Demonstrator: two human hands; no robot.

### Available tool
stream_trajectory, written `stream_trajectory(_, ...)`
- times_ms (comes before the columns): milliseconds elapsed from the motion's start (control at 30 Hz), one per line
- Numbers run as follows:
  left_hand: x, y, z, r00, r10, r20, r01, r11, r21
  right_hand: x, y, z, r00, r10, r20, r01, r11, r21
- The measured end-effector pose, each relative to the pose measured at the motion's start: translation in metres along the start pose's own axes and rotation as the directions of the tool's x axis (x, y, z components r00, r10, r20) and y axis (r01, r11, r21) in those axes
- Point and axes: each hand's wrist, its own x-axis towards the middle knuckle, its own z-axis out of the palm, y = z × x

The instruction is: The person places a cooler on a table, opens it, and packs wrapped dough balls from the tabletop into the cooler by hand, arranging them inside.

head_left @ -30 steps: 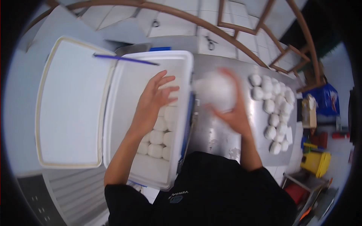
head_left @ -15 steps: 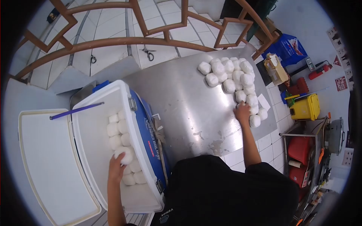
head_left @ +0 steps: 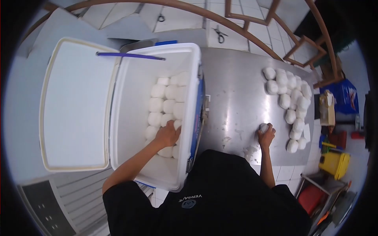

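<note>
My left hand [head_left: 168, 135] reaches down into the open cooler box [head_left: 134, 98], its fingers closed round a white ball [head_left: 178, 124] at the side nearest the table. Rows of similar white balls [head_left: 158, 105] fill the bottom around it. Over the steel table [head_left: 232, 90], my right hand [head_left: 267, 137] grips another white ball [head_left: 264, 128], partly covered by the fingers. To the right of that hand lies a group of white balls [head_left: 291, 116], reaching along the table's far side; they look smooth and slightly lumpy.
The cooler's white lid [head_left: 76, 106] hangs open at the left, with a purple strap [head_left: 130, 56] across the corner. Scissors [head_left: 220, 36] lie beyond the table near a brown metal railing [head_left: 189, 5]. A yellow bin [head_left: 334, 164] stands at the right.
My left hand has lowered its ball onto the others in the cooler. My right hand has drawn a ball leftward, away from the group. The view has swung left.
</note>
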Motion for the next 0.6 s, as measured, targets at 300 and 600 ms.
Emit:
stream_trajectory(300,-0.092,0.105,-0.165,0.978,0.111,-0.178,-0.210,0.566,-0.798,-0.051,-0.218,-0.116,0.831,-0.522,0.193,0.067,0.438,0.897)
stream_trajectory(600,-0.108,0.084,-0.143,0.976,0.203,-0.076,-0.121,0.218,-0.968,-0.020,-0.188,-0.144,0.778,-0.615,0.126,0.253,0.490,0.834)
